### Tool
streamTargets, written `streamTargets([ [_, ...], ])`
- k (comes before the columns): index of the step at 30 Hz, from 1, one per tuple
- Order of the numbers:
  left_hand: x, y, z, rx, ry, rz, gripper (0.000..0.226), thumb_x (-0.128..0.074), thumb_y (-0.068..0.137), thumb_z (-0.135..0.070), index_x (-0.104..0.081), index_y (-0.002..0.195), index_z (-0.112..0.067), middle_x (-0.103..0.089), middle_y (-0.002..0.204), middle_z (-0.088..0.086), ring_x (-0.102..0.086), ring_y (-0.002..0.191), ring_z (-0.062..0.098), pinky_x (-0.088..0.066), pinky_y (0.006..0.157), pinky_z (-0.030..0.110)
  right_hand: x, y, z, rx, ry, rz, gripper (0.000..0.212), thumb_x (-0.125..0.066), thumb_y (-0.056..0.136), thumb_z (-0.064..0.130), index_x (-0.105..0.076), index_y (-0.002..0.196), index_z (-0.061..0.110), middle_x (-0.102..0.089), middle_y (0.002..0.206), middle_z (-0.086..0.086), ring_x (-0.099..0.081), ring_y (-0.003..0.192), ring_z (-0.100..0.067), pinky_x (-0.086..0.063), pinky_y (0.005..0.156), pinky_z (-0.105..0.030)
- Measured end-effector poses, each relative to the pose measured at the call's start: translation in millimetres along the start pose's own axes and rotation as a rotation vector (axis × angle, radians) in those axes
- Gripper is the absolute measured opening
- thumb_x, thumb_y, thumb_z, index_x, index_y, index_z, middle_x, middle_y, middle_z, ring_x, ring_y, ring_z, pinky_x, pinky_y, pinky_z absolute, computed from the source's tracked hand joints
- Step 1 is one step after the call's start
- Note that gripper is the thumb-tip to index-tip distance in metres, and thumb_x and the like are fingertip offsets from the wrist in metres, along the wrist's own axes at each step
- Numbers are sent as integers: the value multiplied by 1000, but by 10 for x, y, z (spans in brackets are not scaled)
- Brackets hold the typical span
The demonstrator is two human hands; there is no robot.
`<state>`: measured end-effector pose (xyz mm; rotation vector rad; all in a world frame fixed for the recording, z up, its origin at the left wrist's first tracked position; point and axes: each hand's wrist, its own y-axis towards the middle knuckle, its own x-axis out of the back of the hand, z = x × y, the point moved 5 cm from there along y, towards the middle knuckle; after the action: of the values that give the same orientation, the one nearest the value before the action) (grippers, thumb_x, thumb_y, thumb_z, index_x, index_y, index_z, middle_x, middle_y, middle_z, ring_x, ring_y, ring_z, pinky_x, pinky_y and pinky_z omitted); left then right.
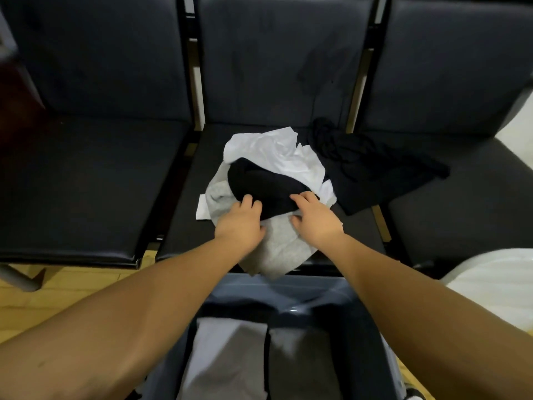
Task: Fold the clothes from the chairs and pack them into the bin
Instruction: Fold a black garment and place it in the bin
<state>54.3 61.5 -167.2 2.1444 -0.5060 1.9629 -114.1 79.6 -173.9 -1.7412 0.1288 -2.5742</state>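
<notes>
A heap of clothes lies on the middle chair seat (184, 203): a white garment (274, 153) at the back, a black garment (265, 186) on top in the middle, and a grey garment (282, 246) hanging over the front edge. My left hand (240, 223) and my right hand (314, 217) both reach into the heap at the near edge of the black garment, fingers curled onto its fabric. A second black garment (375, 171) sprawls across the gap to the right chair. The blue-grey bin (259, 293) stands below, holding two folded grey pieces (227, 362).
Three dark padded chairs stand in a row; the left chair seat (80, 192) is bare. A white bag-like object (496, 287) sits at the right. Wooden floor (57, 293) shows at the lower left.
</notes>
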Motion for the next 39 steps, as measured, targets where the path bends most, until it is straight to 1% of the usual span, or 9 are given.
streamTargets([
  [4,34,114,34,-28,55,-36,19,-44,104,-20,-52,120,-13,-44,123,5,-53,102,23,-46,68,36,25,71,22,-90,85,-36,37,-44,103,28,-50,138,21,-41,139,4,-59,94,-23,-53,80,-42],
  [10,330,103,175,-5,-170,-55,30,-36,108,-25,-57,122,-10,-55,116,5,-62,91,27,-52,75,43,281,95,141,-133,276,-119,27,-41,105,21,-64,117,12,-59,114,-3,-59,86,-20,-45,73,-32],
  [14,936,68,192,10,-348,-141,26,-40,105,-16,-58,121,-9,-60,98,5,-58,79,25,-44,63,34,609,81,244,-216,537,-111,21,-38,105,22,-57,97,24,-70,95,-8,-68,83,-22,-58,73,-39],
  [18,1916,103,153,37,-568,-205,21,-37,104,-9,-57,110,-8,-61,88,12,-63,84,30,-56,74,40,1432,101,673,-91,565,-198,24,-37,107,16,-56,118,7,-66,111,-18,-65,103,-33,-53,83,-46],
  [22,3028,28,141,39,-829,-418,19,-40,104,-13,-56,102,-23,-62,88,8,-68,87,31,-61,74,49,2546,-91,1137,27,558,-413,18,-39,106,21,-56,106,17,-66,100,-10,-64,96,-31,-51,80,-45],
  [25,3550,-207,70,-2,-860,-492,19,-41,104,-16,-57,104,-27,-65,98,6,-68,92,28,-59,82,50,3086,-363,1337,105,490,-470,18,-42,105,24,-59,105,19,-64,96,-2,-63,97,-25,-44,69,-36],
  [28,3910,-498,-40,-40,-798,-532,19,-42,103,-16,-59,103,-23,-67,98,6,-70,89,25,-59,82,48,3447,-679,1447,137,409,-519,26,-45,105,26,-63,119,13,-66,110,-4,-61,106,-22,-38,78,-27],
  [34,4460,-1111,-336,-102,-717,-511,21,-40,104,-15,-61,109,-13,-67,93,10,-71,83,27,-61,81,44,3931,-1323,1644,153,370,-548,26,-44,105,29,-61,121,19,-63,101,3,-61,95,-18,-47,77,-31],
  [39,4625,-1597,-489,-105,-870,-390,17,-43,106,-15,-54,118,-14,-60,96,9,-59,61,19,-60,61,32,4014,-1772,1753,122,368,-495,29,-47,102,36,-55,127,23,-63,109,5,-62,91,-16,-45,71,-28],
])
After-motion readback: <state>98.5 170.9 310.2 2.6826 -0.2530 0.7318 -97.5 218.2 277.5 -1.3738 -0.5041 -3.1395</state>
